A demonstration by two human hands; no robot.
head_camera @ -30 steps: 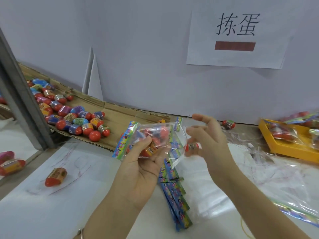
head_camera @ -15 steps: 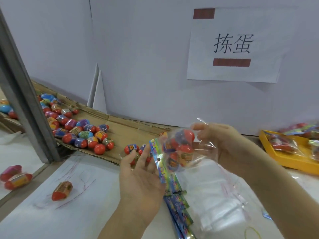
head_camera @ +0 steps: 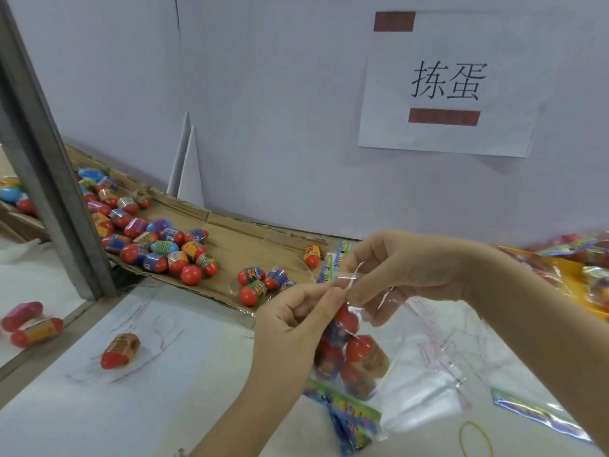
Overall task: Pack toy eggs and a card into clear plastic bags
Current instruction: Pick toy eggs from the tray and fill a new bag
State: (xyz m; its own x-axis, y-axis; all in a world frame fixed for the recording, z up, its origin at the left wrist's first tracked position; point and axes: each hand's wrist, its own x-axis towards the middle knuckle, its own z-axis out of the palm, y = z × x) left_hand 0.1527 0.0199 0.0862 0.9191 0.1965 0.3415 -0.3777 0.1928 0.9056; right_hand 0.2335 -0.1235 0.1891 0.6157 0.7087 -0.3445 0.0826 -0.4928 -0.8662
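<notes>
Left hand (head_camera: 293, 324) and right hand (head_camera: 405, 272) are both pinching the top edge of the clear bag (head_camera: 359, 374) between thumb and fingers, other fingers curled. The bag is hanging just below the hands, above the table, long axis vertical, mouth pointing to 12 o'clock. Toy eggs (head_camera: 361, 349) are stacking inside it, red ends with coloured wraps. A card (head_camera: 349, 410), multicoloured, is sitting at the bag's 6 o'clock end; cannot tell if it is inside. Empty bags (head_camera: 461, 357) are lying at 4 o'clock of the hands. A cardboard tray (head_camera: 230, 239) is holding loose eggs (head_camera: 158, 249) at 10 o'clock. A single egg (head_camera: 120, 351) is lying at 8 o'clock.
</notes>
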